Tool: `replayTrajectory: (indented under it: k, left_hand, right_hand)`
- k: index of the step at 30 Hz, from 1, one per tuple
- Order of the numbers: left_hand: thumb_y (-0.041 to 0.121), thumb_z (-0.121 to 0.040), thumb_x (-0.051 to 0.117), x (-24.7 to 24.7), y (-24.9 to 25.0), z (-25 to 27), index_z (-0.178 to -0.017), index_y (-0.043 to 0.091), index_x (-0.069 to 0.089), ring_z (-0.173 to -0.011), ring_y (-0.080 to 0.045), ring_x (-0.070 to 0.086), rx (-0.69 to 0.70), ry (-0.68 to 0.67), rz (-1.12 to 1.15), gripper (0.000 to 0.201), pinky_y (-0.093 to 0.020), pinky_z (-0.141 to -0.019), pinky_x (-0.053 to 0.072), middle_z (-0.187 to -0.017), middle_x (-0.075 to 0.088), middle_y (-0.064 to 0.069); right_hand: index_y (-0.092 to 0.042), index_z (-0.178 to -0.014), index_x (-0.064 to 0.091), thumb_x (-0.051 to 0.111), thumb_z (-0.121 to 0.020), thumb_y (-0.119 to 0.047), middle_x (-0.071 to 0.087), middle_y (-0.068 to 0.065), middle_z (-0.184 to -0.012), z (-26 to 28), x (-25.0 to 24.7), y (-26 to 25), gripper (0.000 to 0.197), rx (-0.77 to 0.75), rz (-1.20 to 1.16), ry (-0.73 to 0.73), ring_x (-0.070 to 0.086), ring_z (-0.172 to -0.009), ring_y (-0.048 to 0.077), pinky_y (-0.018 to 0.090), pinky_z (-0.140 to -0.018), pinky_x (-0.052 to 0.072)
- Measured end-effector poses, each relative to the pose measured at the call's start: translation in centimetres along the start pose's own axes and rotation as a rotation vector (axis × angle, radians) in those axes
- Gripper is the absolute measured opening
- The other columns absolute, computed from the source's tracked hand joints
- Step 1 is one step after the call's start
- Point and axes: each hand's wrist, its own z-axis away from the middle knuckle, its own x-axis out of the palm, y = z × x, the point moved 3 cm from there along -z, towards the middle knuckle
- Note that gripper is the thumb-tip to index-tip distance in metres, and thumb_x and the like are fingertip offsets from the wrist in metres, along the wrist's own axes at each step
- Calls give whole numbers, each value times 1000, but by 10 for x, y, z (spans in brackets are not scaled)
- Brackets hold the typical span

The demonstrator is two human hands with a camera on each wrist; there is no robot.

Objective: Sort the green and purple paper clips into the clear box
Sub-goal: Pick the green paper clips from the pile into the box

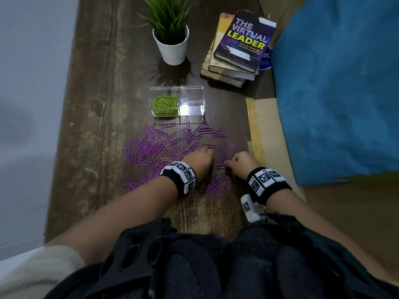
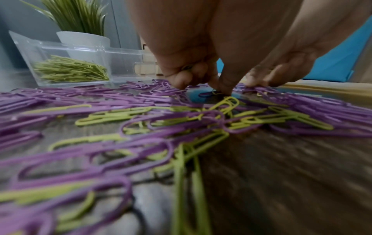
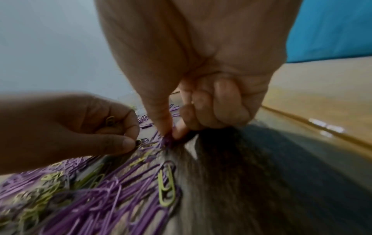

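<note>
Nearest to us, our two forearms reach out over the dark wooden counter (image 1: 90,117), each wrist wrapped in a black band with square-patterned markers. Both hands work at the near edge of the spread of purple paper clips (image 1: 155,145), which lies loose on the counter just in front of the clear box (image 1: 191,94).

Our left hand (image 1: 199,158) has its fingers curled down into the spread. The right wrist view shows a green clip (image 3: 110,120) tucked in the curl of its fingers, while its thumb and forefinger pinch at another small clip on the counter; we cannot tell that one's colour.

Our right hand (image 1: 243,161), just beside the left, has its outer fingers folded into the palm, and its thumb and forefinger close in a tight grip on a purple clip (image 3: 167,139) at the edge of the spread.

A few loose green paper clips (image 2: 227,103) lie mixed among the purple ones close to the hands.

Beyond the spread, the clear box has two compartments: the left one holds a heap of sorted green clips (image 1: 165,105), and the right one shows nothing inside.

Behind the box stands a potted plant (image 1: 171,43) in a white pot. To the right of the box lie a stack of books (image 1: 237,50) and a blue cloth (image 1: 336,83).
</note>
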Motion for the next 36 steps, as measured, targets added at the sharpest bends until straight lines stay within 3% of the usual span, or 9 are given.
replayTrajectory:
  k: [4, 8, 12, 15, 19, 25, 29, 33, 36]
  left_hand:
    - [21, -96, 44, -10, -8, 9, -104, 8, 47, -94, -28, 54, -73, 93, 178, 16, -33, -76, 40, -105, 54, -12]
    - [18, -94, 44, -17, -21, 14, -86, 13, 44, -67, -20, 50, -303, 209, 560, 9, -28, -55, 37, -77, 53, -4]
    - [21, -93, 42, -7, -25, 9, -88, 17, 50, -60, -17, 45, -472, 110, 996, 11, -27, -53, 34, -74, 58, -3]
    - [10, -92, 36, -3, -16, 7, -88, 17, 48, -52, -15, 39, -513, 37, 1251, 14, -25, -48, 28, -65, 53, -1]
    - [5, -91, 33, -6, 0, 6, -77, 18, 50, -55, -15, 42, -404, -6, 1055, 26, -26, -52, 31, -64, 49, 1]
    - [31, -95, 46, -2, 13, 7, -85, 16, 48, -77, -22, 53, -239, 0, 434, 18, -29, -66, 38, -83, 56, -4]
    - [35, -92, 50, 8, 18, 11, -109, 10, 48, -100, -32, 57, -77, -53, 58, 30, -38, -78, 45, -109, 57, -12]
    - [27, -95, 47, 11, 20, 14, -115, 7, 48, -108, -34, 55, -96, -47, 28, 28, -40, -84, 45, -118, 55, -15]
    - [24, -95, 48, 9, 17, 15, -113, 6, 49, -107, -34, 55, -97, -81, 96, 25, -39, -85, 44, -116, 56, -16]
  right_hand:
    - [-12, -84, 61, 53, -94, -37, 59, 2, -75, -1, -13, 0, 29, -38, -139, 140, 59, -78, 22, 30, -72, 45]
    - [-8, -78, 62, 64, -88, -32, 61, 5, -68, 8, -13, 9, 26, -17, -100, 81, 61, -70, 22, 29, -65, 46]
    - [-5, -77, 68, 73, -82, -31, 70, 7, -74, 22, 5, 13, 27, 8, 82, -158, 66, -72, 17, 33, -73, 54]
    - [-5, -79, 68, 70, -83, -25, 70, 8, -82, 27, 12, 12, 20, -25, 131, -138, 66, -80, 21, 32, -76, 52]
    - [-7, -76, 65, 65, -85, -21, 71, 11, -77, 26, 13, 11, 17, -54, 58, -107, 67, -75, 22, 32, -72, 52]
    - [-15, -68, 56, 70, -79, -15, 67, 8, -74, 24, 0, 20, 17, -83, -167, -97, 59, -66, 18, 31, -66, 49]
    - [-12, -91, 62, 53, -88, 2, 59, 3, -66, 26, -10, 19, 17, -39, -547, -140, 41, -50, 13, 15, -41, 34]
    - [-7, -91, 65, 39, -87, 4, 54, 3, -62, 17, -14, 19, 29, -17, -621, -107, 41, -46, 14, 20, -38, 29]
    - [-14, -81, 65, 52, -88, -5, 55, -3, -62, 8, -10, 14, 17, -103, -443, -25, 48, -52, 14, 17, -42, 34]
